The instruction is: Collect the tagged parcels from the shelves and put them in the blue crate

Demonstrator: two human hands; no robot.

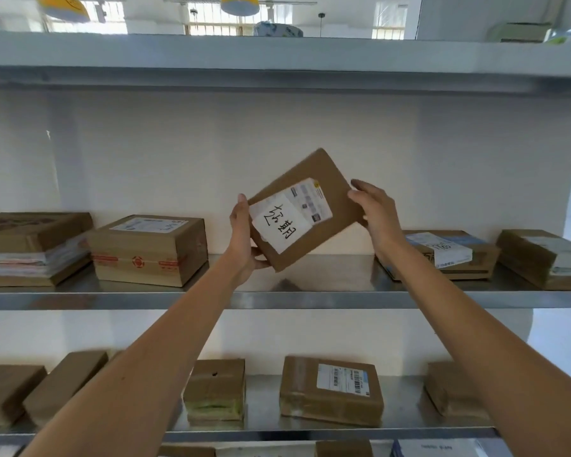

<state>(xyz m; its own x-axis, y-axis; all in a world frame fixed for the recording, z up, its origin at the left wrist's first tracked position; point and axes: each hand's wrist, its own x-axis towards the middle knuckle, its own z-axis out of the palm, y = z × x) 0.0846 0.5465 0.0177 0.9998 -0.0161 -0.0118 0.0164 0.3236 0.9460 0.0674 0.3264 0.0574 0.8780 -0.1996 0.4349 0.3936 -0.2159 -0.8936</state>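
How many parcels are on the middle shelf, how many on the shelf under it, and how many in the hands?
In the hands: 1, the tagged parcel
Middle shelf: 4
Shelf under it: 5; the arms may hide more
Total: 10

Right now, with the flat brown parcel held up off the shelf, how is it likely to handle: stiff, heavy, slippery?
The flat brown parcel probably stays stiff: its edges look straight between the left hand and right hand. Likely light, being thin. Its cardboard face seems matte, so probably not slippery.
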